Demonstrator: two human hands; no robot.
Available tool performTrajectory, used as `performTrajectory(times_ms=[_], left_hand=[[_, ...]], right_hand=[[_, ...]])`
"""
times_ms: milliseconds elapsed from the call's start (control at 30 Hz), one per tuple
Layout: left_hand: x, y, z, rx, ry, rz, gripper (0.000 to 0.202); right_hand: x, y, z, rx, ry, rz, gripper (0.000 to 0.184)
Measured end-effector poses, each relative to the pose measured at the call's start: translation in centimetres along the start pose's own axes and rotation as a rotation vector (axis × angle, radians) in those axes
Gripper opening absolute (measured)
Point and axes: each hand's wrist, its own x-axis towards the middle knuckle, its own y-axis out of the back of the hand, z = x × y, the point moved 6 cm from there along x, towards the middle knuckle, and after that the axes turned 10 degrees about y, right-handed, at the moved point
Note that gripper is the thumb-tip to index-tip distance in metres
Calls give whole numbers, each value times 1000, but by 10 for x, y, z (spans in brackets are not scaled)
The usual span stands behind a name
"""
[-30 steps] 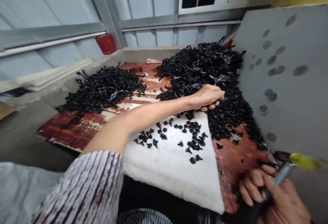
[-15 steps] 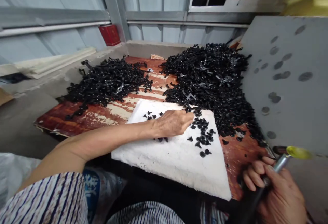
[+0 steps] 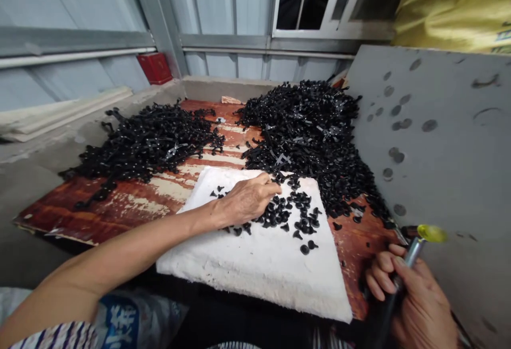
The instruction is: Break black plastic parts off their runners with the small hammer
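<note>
My left hand [image 3: 249,197] reaches over a white foam-like slab [image 3: 255,272]. Its fingers are curled at the slab's far side, among small black flared plastic parts [image 3: 305,216]; whatever is in the fingertips is hidden. More of these parts lie loose beside and below the hand. At the lower right, my right hand [image 3: 419,296] wraps round a mallet [image 3: 413,253] with a metal shaft, a dark handle and a yellow face on one end of its head. The mallet's head is raised near the table's right edge.
A big heap of black parts [image 3: 307,125] rises behind the slab, and a second black heap [image 3: 143,139] lies left on the worn red tabletop [image 3: 120,205]. A grey spotted panel [image 3: 447,168] stands at the right. Behind is a red box [image 3: 155,68] near the corrugated wall.
The view has turned, so the scene sits lower and further left. My left hand has shifted leftward over the slab, and a cluster of black parts now shows beside its fingers.
</note>
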Motion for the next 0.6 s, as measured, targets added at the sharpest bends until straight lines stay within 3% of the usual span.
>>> performTrajectory(times_ms=[133,367,600], left_hand=[[-10,9,-16,110,114,58,29],[-23,11,-28,205,133,148,20],[-20,-6,5,82,-25,102,26]], right_hand=[[-1,-1,-1,14,-17,14,41],[0,-4,-4,6,14,8,40],[-1,-3,-2,-28,10,12,38]])
